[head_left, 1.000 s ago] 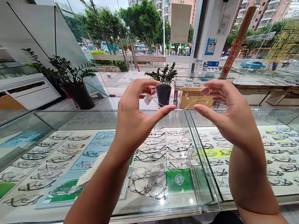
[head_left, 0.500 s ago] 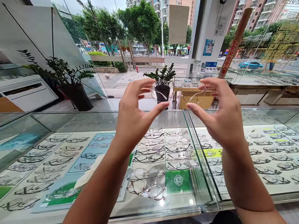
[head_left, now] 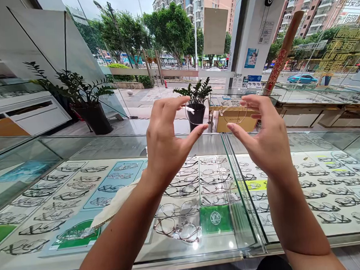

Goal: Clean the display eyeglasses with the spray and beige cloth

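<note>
A pair of thin-rimmed glasses (head_left: 238,121) is held up above the glass counter, its round rims between my two hands. My left hand (head_left: 175,131) grips the left side near the hinge with its fingertips, the thumb stretched out below the rim. On the other side my right hand (head_left: 264,129) holds the right end by the fingertips, its thumb also below. Beneath them, another pair of glasses (head_left: 188,232) lies on the counter beside a green card (head_left: 216,219). A pale cloth (head_left: 115,205) rests partly behind my left forearm.
Rows of glasses (head_left: 329,206) fill the display under the counter glass (head_left: 241,246). Potted plants (head_left: 92,116) stand beyond it, with a cardboard box (head_left: 236,120) further back. A red-patterned post (head_left: 282,58) leans at the right.
The held glasses have tilted and shifted slightly right at their left end. My left hand has moved a little to the right, while my right hand has barely moved.
</note>
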A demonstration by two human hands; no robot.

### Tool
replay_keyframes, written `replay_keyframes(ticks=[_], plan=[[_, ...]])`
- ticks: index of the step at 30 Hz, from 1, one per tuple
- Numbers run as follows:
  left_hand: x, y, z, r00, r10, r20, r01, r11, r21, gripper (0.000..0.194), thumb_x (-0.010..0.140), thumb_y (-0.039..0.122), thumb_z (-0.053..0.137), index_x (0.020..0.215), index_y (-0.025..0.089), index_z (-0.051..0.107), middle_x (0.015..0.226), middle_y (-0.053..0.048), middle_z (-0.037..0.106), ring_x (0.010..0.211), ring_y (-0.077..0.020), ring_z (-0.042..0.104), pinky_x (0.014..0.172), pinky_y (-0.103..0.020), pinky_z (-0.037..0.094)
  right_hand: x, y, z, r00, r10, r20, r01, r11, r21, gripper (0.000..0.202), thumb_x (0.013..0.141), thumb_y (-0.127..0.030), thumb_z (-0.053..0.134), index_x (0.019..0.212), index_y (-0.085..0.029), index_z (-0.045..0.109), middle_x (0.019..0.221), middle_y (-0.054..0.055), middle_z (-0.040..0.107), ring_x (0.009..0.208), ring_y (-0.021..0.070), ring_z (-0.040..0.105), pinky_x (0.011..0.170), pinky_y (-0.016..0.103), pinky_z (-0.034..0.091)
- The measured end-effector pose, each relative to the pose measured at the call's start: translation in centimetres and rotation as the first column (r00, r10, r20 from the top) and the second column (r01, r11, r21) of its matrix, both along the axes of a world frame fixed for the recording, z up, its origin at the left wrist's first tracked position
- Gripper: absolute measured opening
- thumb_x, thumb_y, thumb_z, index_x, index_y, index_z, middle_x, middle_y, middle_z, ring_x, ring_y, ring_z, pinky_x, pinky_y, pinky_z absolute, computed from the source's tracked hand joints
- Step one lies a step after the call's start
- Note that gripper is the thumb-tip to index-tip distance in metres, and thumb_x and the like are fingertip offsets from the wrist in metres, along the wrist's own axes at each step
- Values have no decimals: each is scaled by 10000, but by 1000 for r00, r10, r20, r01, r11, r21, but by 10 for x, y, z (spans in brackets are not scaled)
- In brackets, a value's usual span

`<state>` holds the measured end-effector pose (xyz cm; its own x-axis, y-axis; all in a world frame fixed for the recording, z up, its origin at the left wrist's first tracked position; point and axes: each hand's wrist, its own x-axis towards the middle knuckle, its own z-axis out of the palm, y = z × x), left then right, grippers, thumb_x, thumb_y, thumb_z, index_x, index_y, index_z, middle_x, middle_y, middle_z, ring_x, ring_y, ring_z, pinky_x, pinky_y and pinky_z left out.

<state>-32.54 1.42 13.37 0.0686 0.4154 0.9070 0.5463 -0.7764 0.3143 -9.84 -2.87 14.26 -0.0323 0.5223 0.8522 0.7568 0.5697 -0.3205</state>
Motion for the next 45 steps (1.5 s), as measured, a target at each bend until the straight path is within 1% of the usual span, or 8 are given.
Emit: replay_keyframes(ticks=[5, 12, 20, 24, 30, 36, 42, 45], plan=[[-1, 4, -1, 998, -55, 30, 57, 997, -60, 531, 876, 406, 860, 1339, 327, 612, 1337, -77, 674, 1199, -287, 687, 1010, -469, 603, -3, -1, 0, 1000, -5, -11, 6, 1000, 5, 526, 914, -291, 724, 1421, -303, 583, 1372, 103, 672, 1319, 365, 625, 1118, 609, 533], [-1, 7, -2, 996, -80, 41, 83, 995, -64, 536, 869, 404, 865, 1337, 311, 622, 1337, -89, 687, 1244, -296, 681, 1057, -492, 594, -3, -2, 2, 1000, -2, -28, 2, 1000, 2, 477, 918, -315, 727, 1377, -292, 600, 1353, 102, 689, 1281, 352, 646, 1108, 599, 535], [0, 7, -3, 993, -98, 64, 103, 991, -80, 545, 861, 404, 873, 1337, 317, 622, 1364, -88, 672, 1224, -285, 696, 1036, -479, 615, -3, -2, -3, 999, 1, -48, -1, 1000, -3, 594, 880, -259, 718, 1444, -338, 553, 1400, 89, 649, 1259, 344, 659, 1040, 590, 598], [0, 7, -3, 994, -91, 58, 96, 992, -83, 533, 872, 402, 865, 1340, 321, 623, 1350, -80, 694, 1228, -278, 701, 1042, -469, 606, -4, -1, -3, 993, 57, -105, -60, 998, -17, 556, 899, -270, 704, 1431, -326, 553, 1417, 92, 634, 1267, 327, 660, 1069, 575, 593], [-1, 8, -3, 996, -73, 44, 76, 994, -73, 517, 881, 400, 855, 1340, 327, 630, 1331, -73, 715, 1219, -279, 710, 1015, -458, 603, -4, 6, -4, 971, 170, -171, -177, 984, -27, 567, 932, -340, 686, 1474, -315, 522, 1423, 104, 644, 1277, 293, 675, 1053, 493, 622], [-1, 8, -3, 995, -90, 37, 93, 992, -81, 534, 866, 398, 869, 1342, 326, 638, 1326, -73, 717, 1191, -278, 717, 999, -449, 604, 0, 22, -8, 874, 316, -369, -339, 941, 4, 348, 1070, -404, 464, 1351, -272, 621, 1285, 114, 726, 1194, 268, 739, 1002, 485, 635], [0, 10, -4, 996, -86, 28, 88, 992, -92, 550, 876, 413, 861, 1363, 289, 636, 1316, -70, 720, 1181, -258, 720, 1020, -423, 597, 0, 26, -8, 738, 380, -558, -469, 883, -19, 288, 1046, -411, 549, 1255, -267, 685, 1218, 99, 752, 1176, 271, 742, 981, 459, 628], [-1, 10, -4, 996, -92, 21, 93, 992, -88, 555, 882, 408, 857, 1374, 285, 632, 1319, -68, 716, 1187, -250, 716, 1025, -411, 594, 3, 27, -7, 716, 390, -579, -488, 873, -16, 285, 1032, -397, 576, 1260, -274, 694, 1195, 98, 754, 1160, 280, 740, 991, 485, 615]])
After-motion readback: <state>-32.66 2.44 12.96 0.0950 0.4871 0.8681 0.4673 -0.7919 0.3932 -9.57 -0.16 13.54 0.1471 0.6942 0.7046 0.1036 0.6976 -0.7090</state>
